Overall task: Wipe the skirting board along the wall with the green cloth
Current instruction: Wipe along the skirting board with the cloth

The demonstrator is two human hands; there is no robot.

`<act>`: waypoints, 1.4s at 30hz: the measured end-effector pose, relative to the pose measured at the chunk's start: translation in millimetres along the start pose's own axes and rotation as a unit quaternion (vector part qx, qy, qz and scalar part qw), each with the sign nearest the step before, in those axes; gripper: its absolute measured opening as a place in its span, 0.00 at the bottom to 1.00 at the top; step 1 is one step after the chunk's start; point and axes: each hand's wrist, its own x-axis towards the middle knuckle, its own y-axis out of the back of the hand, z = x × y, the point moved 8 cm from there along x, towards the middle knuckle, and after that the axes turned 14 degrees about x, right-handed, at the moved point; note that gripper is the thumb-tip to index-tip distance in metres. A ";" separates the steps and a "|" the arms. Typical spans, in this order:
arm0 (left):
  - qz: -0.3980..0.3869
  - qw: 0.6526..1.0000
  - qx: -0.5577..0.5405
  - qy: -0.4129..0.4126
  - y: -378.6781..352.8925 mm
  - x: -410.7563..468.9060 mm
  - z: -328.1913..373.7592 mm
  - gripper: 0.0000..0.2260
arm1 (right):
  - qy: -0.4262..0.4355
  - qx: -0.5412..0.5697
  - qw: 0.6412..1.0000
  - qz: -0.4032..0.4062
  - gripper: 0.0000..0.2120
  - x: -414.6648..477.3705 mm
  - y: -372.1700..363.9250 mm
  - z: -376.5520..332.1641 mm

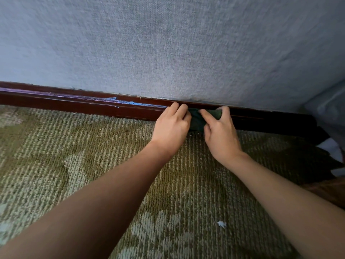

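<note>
Head view: left hand [170, 126], right hand [220, 131] grip cloth [196, 120] on skirting [74, 105] mid-frame; best press firmly, sweep leftwards.

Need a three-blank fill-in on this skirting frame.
The green cloth is pressed against the ____ board. The left hand and right hand both grip the ____. Blue streaks mark the board to the ____ of the hands.
Missing: skirting; cloth; left.

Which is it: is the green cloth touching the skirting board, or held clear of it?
Touching. The head view shows the green cloth bunched against the skirting board, on its face, with no gap between them.
</note>
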 end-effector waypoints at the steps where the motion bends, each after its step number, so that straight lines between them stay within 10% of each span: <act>1: 0.000 1.000 0.001 0.000 0.2 0.0 0.0 0.14 | 0.000 0.000 1.000 0.000 0.21 0.1 0.0 0.2; 42: 0.016 1.000 0.015 0.009 -2.9 -1.0 8.9 0.13 | 0.015 -0.027 1.000 0.008 0.21 0.3 3.6 7.4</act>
